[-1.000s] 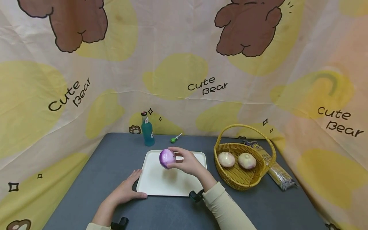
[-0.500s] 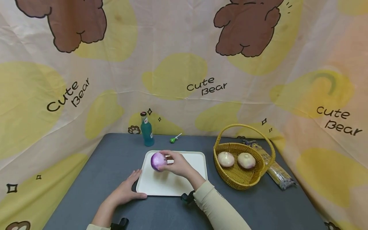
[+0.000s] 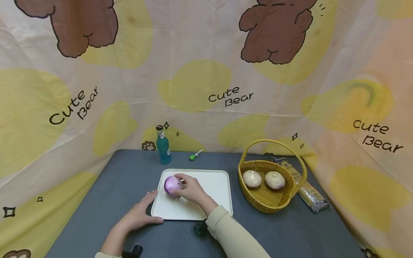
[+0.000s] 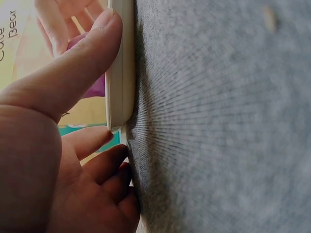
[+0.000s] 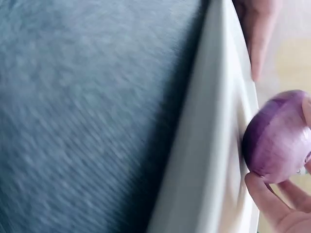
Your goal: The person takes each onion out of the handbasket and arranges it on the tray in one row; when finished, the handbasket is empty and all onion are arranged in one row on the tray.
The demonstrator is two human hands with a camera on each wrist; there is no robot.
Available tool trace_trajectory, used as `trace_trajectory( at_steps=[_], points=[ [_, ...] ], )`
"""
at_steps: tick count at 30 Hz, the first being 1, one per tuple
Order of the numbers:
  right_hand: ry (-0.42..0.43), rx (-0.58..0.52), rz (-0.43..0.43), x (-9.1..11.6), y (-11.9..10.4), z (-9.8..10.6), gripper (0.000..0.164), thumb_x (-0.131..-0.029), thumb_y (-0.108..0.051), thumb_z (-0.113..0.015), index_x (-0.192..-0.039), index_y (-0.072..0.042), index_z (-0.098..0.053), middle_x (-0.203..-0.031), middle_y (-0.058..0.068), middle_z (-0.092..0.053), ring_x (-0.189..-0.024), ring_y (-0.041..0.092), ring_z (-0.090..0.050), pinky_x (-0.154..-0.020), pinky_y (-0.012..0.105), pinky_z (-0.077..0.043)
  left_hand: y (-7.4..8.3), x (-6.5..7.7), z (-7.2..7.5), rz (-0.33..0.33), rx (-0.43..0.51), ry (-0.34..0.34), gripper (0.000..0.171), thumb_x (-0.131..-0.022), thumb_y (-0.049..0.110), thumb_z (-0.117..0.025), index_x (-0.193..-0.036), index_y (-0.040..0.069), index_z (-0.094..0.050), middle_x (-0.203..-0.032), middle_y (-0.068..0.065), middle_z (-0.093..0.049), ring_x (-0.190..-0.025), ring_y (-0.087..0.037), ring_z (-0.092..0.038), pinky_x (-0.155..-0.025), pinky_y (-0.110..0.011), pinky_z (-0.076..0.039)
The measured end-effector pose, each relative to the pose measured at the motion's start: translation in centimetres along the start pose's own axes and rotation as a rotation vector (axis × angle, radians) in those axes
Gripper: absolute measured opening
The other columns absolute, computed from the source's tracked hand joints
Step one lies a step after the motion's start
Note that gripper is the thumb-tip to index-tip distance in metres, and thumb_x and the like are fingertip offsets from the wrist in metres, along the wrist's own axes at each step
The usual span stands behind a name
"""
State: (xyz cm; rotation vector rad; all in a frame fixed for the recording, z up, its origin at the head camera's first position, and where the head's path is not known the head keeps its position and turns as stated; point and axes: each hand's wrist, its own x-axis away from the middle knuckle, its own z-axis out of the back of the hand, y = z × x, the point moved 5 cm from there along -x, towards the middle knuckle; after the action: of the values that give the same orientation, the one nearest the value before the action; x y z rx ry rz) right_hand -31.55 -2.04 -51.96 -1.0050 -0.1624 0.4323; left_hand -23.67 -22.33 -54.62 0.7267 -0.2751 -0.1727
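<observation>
In the head view my right hand (image 3: 190, 190) grips a purple onion (image 3: 172, 184) between thumb and fingers, over the left part of a white rectangular tray (image 3: 206, 204). The right wrist view shows the onion (image 5: 274, 138) low beside the tray's rim (image 5: 216, 97); I cannot tell whether it touches the tray floor. My left hand (image 3: 137, 215) rests against the tray's front left corner, fingers straight along the left side and thumb at the front edge. In the left wrist view that thumb (image 4: 92, 58) lies by the rim, fingers below it.
A yellow wicker basket (image 3: 266, 206) with a tall handle holds two pale onions (image 3: 262, 180), right of the tray. Behind it lies a clear packet (image 3: 311, 195) of long yellowish contents. A blue bottle (image 3: 163, 148) and a green lollipop (image 3: 193, 156) are at the back of the grey table (image 3: 122, 179).
My right hand has carried the purple onion left and a little lower over the tray. The left hand has stayed at the tray's corner.
</observation>
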Motion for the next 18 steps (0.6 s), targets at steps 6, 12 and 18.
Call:
trace_trajectory(
  at_steps=[6, 12, 18],
  points=[
    [-0.017, 0.11, 0.018, 0.0, -0.4, -0.7, 0.069, -0.085, -0.037, -0.082, -0.145, -0.017, -0.054, -0.14, 0.005, -0.061, -0.121, 0.021, -0.062, -0.099, 0.035, -0.052, -0.1, -0.1, 0.1, -0.012, -0.001, 0.003, 0.116, -0.073, 0.051, -0.087, -0.159, 0.003, -0.025, -0.165, -0.023, -0.023, -0.153, -0.048, -0.011, -0.115, -0.072, -0.02],
    [-0.052, 0.16, 0.035, 0.1, -1.0, -1.3, 0.074, -0.086, -0.034, -0.081, -0.149, -0.014, -0.048, -0.143, 0.005, -0.059, -0.129, 0.02, -0.057, -0.106, 0.038, -0.048, -0.2, -0.1, 0.1, -0.017, 0.0, 0.001, 0.117, -0.073, 0.051, -0.087, -0.159, 0.002, -0.025, -0.165, -0.023, -0.023, -0.153, -0.048, -0.012, -0.115, -0.071, -0.02],
    [-0.057, 0.158, 0.015, 0.4, -1.1, -1.2, 0.077, -0.086, -0.035, -0.081, -0.152, -0.017, -0.046, -0.148, 0.005, -0.055, -0.132, 0.019, -0.055, -0.109, 0.038, -0.047, -0.1, 0.0, 0.0, -0.019, 0.0, -0.002, 0.116, -0.073, 0.05, -0.086, -0.159, 0.002, -0.025, -0.165, -0.024, -0.023, -0.153, -0.049, -0.012, -0.114, -0.072, -0.021]
  ],
)
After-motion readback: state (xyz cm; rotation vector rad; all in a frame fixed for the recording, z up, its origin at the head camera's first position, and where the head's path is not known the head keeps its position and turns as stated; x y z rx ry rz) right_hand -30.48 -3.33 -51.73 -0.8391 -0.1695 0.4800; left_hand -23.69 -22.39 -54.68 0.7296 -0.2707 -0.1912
